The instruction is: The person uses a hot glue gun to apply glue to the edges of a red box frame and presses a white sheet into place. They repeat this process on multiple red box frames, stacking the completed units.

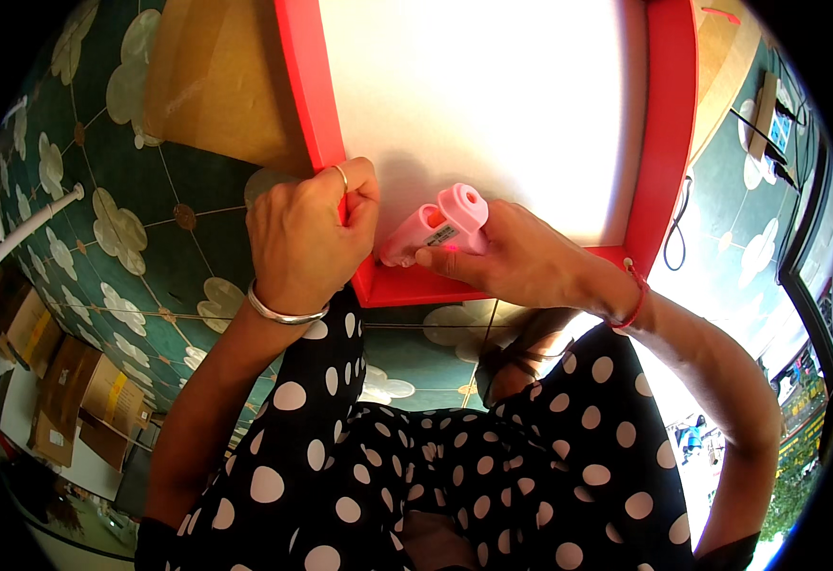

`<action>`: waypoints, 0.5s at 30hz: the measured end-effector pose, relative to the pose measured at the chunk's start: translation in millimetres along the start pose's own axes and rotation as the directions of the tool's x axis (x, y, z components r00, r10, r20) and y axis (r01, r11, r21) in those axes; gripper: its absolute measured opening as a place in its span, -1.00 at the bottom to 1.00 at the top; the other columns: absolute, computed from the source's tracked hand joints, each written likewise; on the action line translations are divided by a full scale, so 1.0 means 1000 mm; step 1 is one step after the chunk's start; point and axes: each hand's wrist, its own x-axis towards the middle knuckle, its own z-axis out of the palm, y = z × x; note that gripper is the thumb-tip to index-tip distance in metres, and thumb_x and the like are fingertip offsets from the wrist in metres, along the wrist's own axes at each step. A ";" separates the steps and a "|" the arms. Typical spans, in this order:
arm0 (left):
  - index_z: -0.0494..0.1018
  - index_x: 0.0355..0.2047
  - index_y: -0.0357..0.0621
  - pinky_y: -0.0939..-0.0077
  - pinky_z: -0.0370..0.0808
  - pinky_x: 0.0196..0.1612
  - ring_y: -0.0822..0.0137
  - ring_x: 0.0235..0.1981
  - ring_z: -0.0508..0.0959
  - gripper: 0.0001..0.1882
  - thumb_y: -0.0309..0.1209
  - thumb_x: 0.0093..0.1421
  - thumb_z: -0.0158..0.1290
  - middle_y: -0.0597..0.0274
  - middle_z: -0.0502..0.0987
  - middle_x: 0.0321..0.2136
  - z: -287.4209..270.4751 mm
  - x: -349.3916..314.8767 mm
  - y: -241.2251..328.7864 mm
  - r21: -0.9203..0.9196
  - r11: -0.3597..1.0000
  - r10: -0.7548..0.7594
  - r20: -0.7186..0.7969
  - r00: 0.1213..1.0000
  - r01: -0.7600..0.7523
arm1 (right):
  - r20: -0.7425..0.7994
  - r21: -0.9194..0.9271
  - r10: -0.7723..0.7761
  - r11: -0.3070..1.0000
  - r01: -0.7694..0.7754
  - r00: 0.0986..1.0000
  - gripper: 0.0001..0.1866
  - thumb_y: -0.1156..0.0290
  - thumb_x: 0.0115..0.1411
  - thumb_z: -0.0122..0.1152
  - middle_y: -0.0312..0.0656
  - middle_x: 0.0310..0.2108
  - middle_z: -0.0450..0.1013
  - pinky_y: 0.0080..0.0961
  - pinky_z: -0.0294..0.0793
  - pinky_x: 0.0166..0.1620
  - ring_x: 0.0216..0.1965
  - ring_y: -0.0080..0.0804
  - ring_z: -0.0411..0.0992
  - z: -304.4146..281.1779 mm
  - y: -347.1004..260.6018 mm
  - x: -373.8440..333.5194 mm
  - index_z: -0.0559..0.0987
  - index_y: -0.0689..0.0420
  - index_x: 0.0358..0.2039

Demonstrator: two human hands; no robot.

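A large shallow box with red walls [671, 124] and a pale inside lies in front of me, its near edge by my knees. My left hand [312, 217] is closed around its left wall close to the near corner, thumb and forefinger pinching the red edge. In my right hand [521, 252] is a pink plastic glue gun [455, 224], held low inside that same corner, beside my left hand. Its round end with a hole points up toward me, and a small label shows on its side. The tip is hidden in the corner.
Brown cardboard [226, 86] lies under and left of the box. Several cardboard boxes [102, 395] stand at the far left, near a white pipe [31, 233]. A power strip [769, 119] with cables lies to the right. My foot [512, 376] is below the near edge.
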 end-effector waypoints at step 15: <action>0.42 -0.58 -0.05 0.28 0.35 -0.60 0.02 -0.63 0.49 -0.96 -0.47 -0.02 0.05 0.19 0.43 -0.73 0.001 0.000 -0.001 0.000 1.000 0.029 -0.027 0.999 -0.029 | -0.038 -0.086 -0.019 0.996 0.016 0.999 -0.73 0.19 0.21 0.08 -0.08 -0.57 0.40 -0.29 0.35 -0.30 -0.48 -0.16 0.37 0.005 0.008 0.002 0.51 0.05 -0.16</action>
